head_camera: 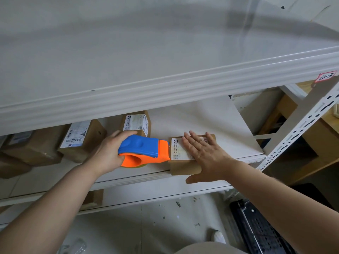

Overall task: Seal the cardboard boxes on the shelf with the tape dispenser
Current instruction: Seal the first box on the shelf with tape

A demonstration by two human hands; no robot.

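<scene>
Head view, looking down and forward at white metal shelving.

Left hand (110,153): fingers curled round the rear of the tape dispenser (145,150), thumb on top, firm grasp. Dispenser blue on top, orange below and at the nose, with a pale roll of tape showing underneath. Nose pointed right, touching or just at the upper left edge of a small cardboard box (183,168); which of the two not clear. Dispenser low over the shelf (201,121); contact with the board not clear.

Right hand (205,154): released, fingers straight and spread, laid flat on top of the small cardboard box, thumb out below the shelf's front edge. Nothing gripped.

Small cardboard box at the front edge of the shelf, right of centre. White printed label (177,149) on its top, partly under the right hand's fingers.

Other boxes on the same shelf, all labelled:
- upright box (136,125) just behind the dispenser, farther back
- tilted box (82,142) left of the left hand
- larger box (34,147) at far left, half in shadow

Above: upper shelf board (128,52), seen from on top. At right: perforated upright post (300,129) and a red-bordered tag (325,76) with handwritten digits, unreadable.

Below: pale tiled floor (128,226) with scattered scraps, black slotted crate (260,230) at lower right, tip of a white shoe (218,236) near it.
</scene>
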